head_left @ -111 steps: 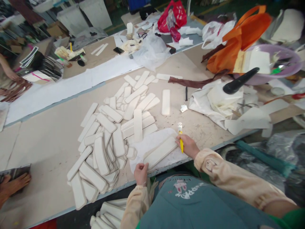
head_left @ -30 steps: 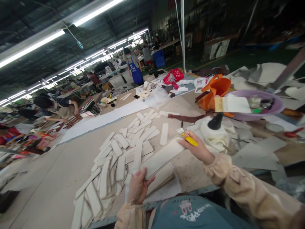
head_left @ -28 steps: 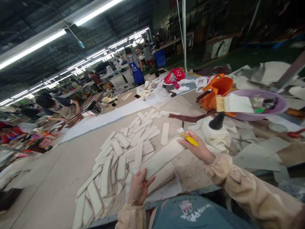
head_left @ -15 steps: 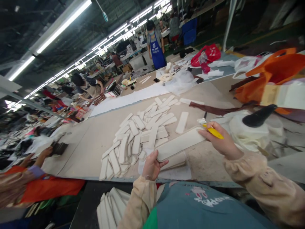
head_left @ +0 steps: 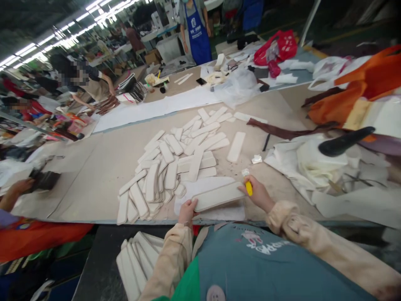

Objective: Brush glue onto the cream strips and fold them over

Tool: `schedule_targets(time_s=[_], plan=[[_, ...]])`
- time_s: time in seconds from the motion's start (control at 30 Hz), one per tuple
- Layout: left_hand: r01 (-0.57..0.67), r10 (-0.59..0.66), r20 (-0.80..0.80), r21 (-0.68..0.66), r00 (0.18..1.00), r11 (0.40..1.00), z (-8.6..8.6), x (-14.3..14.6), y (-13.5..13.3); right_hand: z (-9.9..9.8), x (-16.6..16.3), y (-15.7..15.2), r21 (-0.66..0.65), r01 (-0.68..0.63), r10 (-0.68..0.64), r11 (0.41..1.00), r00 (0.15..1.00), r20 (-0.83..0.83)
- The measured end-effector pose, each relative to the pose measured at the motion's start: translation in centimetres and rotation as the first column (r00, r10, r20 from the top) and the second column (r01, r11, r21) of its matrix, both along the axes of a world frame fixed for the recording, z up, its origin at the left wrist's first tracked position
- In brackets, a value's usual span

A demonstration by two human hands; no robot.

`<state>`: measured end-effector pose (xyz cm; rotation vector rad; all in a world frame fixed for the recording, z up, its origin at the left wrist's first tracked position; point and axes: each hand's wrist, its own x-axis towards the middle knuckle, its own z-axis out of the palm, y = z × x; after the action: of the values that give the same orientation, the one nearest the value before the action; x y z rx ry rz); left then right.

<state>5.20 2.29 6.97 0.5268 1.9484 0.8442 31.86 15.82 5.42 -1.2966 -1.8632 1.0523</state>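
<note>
My left hand [head_left: 188, 211] is closed on the left end of a long off-white strip with rounded corners [head_left: 216, 196]. My right hand [head_left: 258, 193] grips a small yellow-handled tool [head_left: 249, 188] with a whitish tip; its exact kind is unclear. Fingers of that hand also pinch the strip's right end. Beneath the strip lies a white sheet [head_left: 184, 198], near the table's front edge. To the left and beyond is a heap of similar shorter strips [head_left: 171, 175]. One separate strip [head_left: 236, 147] lies right of the heap.
A white crumpled lump [head_left: 256, 159] and a thin black stick [head_left: 266, 142] lie past my right hand. A white container with a black spout [head_left: 322, 159] stands on the right. More strips [head_left: 134, 259] sit below the table edge. A co-worker's hand [head_left: 23, 185] holds dark pieces at left.
The long strip has come down onto the white sheet, nearer the front edge, with both hands. My right hand now holds the yellow tool more upright. The camera view has tilted downward.
</note>
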Motion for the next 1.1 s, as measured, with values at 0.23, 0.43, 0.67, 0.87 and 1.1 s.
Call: schedule_targets(time_s=[0.23, 0.43, 0.67, 0.87, 1.1], plan=[[0.207, -0.236, -0.290, -0.129, 0.927, 0.970, -3.5, -3.1, -0.5, -3.6, -2.2, -1.4, -0.025, -0.003, 0.006, 1.000, 0.994, 0.111], [0.394, -0.524, -0.501, -0.348, 0.689, 0.850, -4.4, -4.2, 0.1, -5.6, -3.5, -1.8, 0.024, 0.021, -0.026, 1.000, 0.969, 0.246], [0.463, -0.655, -0.469, -0.467, 0.593, 0.753, -5.1, -5.1, 0.9, -4.7, -4.6, -3.4, 0.304, -0.153, 0.088, 0.940, 0.972, 0.216], [0.493, -0.680, -0.400, -0.479, 0.615, 0.727, -5.9, -5.7, 1.1, -5.0, -10.3, -6.1, 0.252, -0.627, 0.576, 0.737, 0.778, 0.251], [0.490, -0.696, -0.391, -0.507, 0.603, 0.709, -5.9, -5.7, 1.4, -7.7, -12.6, -6.8, 0.198, -0.705, 0.642, 0.681, 0.705, 0.300]])
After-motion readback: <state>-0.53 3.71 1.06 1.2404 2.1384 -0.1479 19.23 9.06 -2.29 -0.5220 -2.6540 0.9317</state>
